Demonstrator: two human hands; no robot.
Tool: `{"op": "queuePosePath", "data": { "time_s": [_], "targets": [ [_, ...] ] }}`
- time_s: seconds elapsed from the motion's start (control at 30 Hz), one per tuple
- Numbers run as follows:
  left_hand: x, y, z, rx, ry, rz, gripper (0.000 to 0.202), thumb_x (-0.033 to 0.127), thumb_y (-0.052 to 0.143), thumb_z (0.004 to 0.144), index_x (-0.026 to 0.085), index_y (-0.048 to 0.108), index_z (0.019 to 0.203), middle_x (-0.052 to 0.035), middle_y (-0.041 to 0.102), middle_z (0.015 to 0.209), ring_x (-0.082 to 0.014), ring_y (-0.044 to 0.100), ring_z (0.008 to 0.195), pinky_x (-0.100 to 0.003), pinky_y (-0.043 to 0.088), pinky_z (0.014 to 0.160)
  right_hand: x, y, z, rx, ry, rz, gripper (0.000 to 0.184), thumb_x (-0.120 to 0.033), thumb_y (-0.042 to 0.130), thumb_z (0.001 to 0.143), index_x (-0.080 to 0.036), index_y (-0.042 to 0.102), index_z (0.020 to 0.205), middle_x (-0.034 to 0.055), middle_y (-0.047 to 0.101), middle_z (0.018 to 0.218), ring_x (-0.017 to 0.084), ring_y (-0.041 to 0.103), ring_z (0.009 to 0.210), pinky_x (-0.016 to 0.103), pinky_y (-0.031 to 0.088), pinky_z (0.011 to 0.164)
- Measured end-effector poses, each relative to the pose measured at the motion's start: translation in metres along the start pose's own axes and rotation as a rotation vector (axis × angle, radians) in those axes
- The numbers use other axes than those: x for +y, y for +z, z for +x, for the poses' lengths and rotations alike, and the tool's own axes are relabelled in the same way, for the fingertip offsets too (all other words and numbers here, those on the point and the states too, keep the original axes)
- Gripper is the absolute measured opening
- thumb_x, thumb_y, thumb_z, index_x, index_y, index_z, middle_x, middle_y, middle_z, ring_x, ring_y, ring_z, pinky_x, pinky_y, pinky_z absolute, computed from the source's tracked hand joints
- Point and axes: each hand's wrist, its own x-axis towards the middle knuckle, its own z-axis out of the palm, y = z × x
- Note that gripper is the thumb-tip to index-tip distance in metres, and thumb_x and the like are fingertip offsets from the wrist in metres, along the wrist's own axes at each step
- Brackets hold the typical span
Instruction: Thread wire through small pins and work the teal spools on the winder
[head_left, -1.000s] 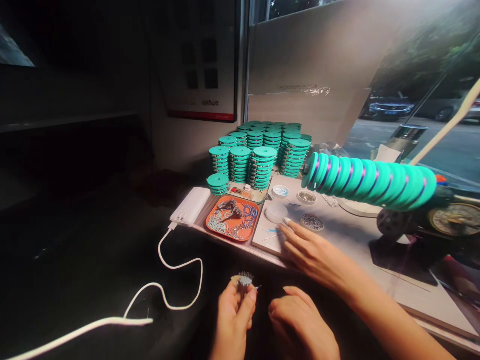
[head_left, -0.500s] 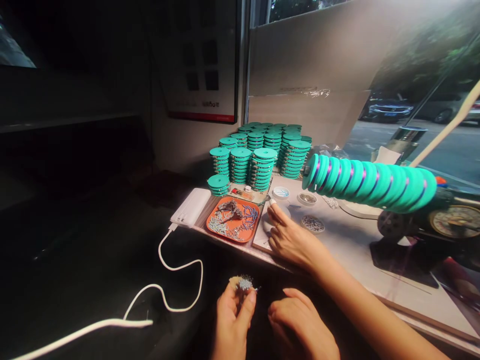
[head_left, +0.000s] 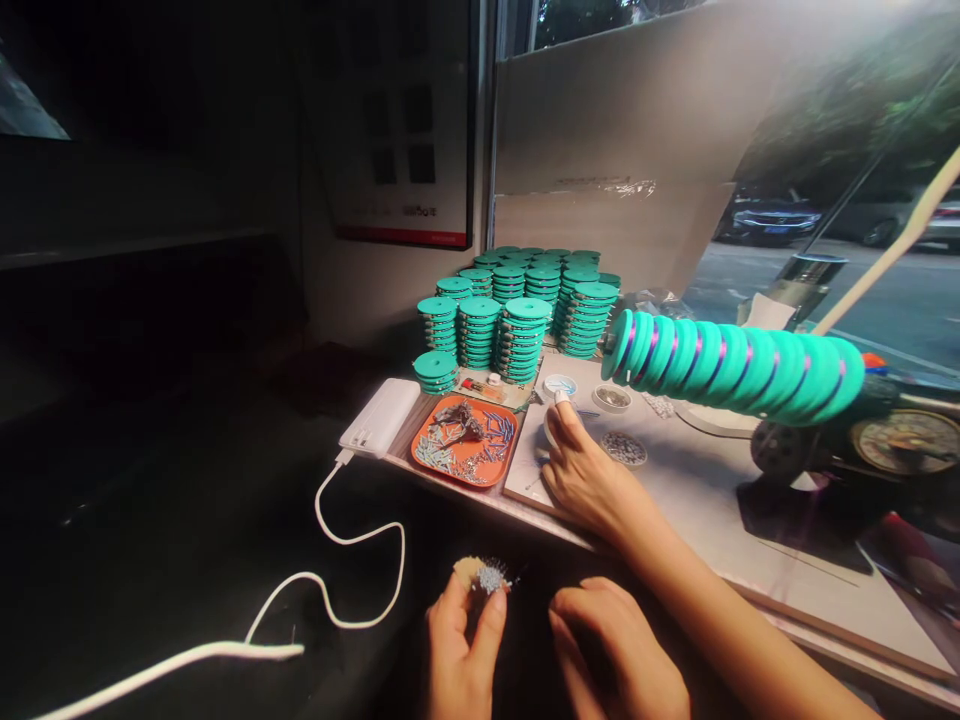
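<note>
At the bottom centre, my left hand (head_left: 466,645) is closed, pinching a small bunch of thin pins (head_left: 491,578) with pale grey heads between thumb and fingers. A tan piece (head_left: 469,570) is held beside the bunch. Just to the right is my right hand (head_left: 619,645), its fingers curled inward, apart from the left hand. What it holds, if anything, is hidden. Above them, on the table, an orange tray (head_left: 424,465) holds small silver, pale and blue pieces.
Another person's hand (head_left: 581,460) reaches over a pale board (head_left: 675,490) with small dishes, including a white dish (head_left: 561,386). Stacked teal spools (head_left: 525,340) stand behind. A machine carries a row of teal discs (head_left: 735,365). A white power bank (head_left: 380,415) trails a cable.
My right hand has shifted slightly right and down, away from my left hand. The other person's fingertips have moved right, towards the white dish. My left hand still holds the pins.
</note>
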Motion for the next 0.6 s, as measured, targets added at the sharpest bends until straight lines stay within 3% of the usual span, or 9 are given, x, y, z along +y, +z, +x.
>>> {"op": "queuePosePath", "data": {
  "time_s": [0.1, 0.23, 0.3, 0.4, 0.5, 0.6],
  "targets": [
    [0.001, 0.0, -0.001, 0.017, 0.053, 0.068, 0.022, 0.028, 0.069, 0.056, 0.019, 0.063, 0.075, -0.0049, 0.061, 0.071, -0.0204, 0.053, 0.072, -0.027, 0.042, 0.067, 0.002, -0.001, 0.006, 0.026, -0.014, -0.007, 0.033, -0.031, 0.036, 0.081, -0.027, 0.058, 0.056, 0.0018, 0.056, 0.053, 0.023, 0.063, 0.071, 0.03, 0.055, 0.052],
    [0.006, 0.002, -0.001, 0.012, 0.112, 0.129, 0.017, 0.029, 0.068, 0.057, 0.017, 0.063, 0.068, -0.003, 0.057, 0.062, -0.0166, 0.052, 0.062, -0.023, 0.042, 0.06, -0.002, -0.007, 0.018, 0.049, -0.025, 0.005, 0.031, -0.031, 0.038, 0.08, -0.027, 0.058, 0.057, 0.002, 0.057, 0.055, 0.023, 0.063, 0.072, 0.031, 0.055, 0.052],
    [0.011, 0.003, -0.001, -0.04, 0.15, 0.148, 0.015, 0.03, 0.066, 0.059, 0.017, 0.061, 0.062, -0.0011, 0.054, 0.056, -0.0136, 0.048, 0.055, -0.021, 0.039, 0.054, -0.016, -0.012, 0.011, 0.067, -0.019, 0.01, 0.027, -0.031, 0.041, 0.079, -0.027, 0.058, 0.058, 0.0011, 0.057, 0.056, 0.023, 0.063, 0.07, 0.031, 0.055, 0.05],
    [0.018, 0.003, 0.0, -0.1, 0.176, 0.194, 0.015, 0.03, 0.065, 0.06, 0.016, 0.06, 0.056, 0.0004, 0.051, 0.051, -0.0108, 0.043, 0.049, -0.021, 0.034, 0.048, -0.056, -0.021, -0.024, 0.105, 0.052, 0.01, 0.02, -0.03, 0.044, 0.077, -0.028, 0.06, 0.065, -0.0001, 0.06, 0.061, 0.021, 0.063, 0.065, 0.028, 0.055, 0.046],
    [0.019, 0.002, 0.002, -0.181, 0.108, 0.164, 0.019, 0.033, 0.065, 0.061, 0.016, 0.06, 0.058, -0.0006, 0.053, 0.055, -0.0116, 0.045, 0.053, -0.021, 0.036, 0.052, -0.09, -0.028, -0.055, 0.06, 0.194, -0.004, 0.014, -0.026, 0.046, 0.077, -0.026, 0.061, 0.078, 0.0016, 0.063, 0.075, 0.021, 0.064, 0.067, 0.027, 0.056, 0.049],
    [0.015, 0.0, 0.005, -0.274, -0.062, 0.049, 0.025, 0.04, 0.062, 0.064, 0.015, 0.058, 0.063, 0.0023, 0.046, 0.052, -0.0073, 0.037, 0.046, -0.018, 0.031, 0.043, -0.085, -0.029, -0.043, -0.039, 0.14, 0.016, 0.013, -0.027, 0.048, 0.077, -0.025, 0.061, 0.075, 0.0014, 0.063, 0.074, 0.021, 0.064, 0.072, 0.028, 0.056, 0.054]
  ]
}}
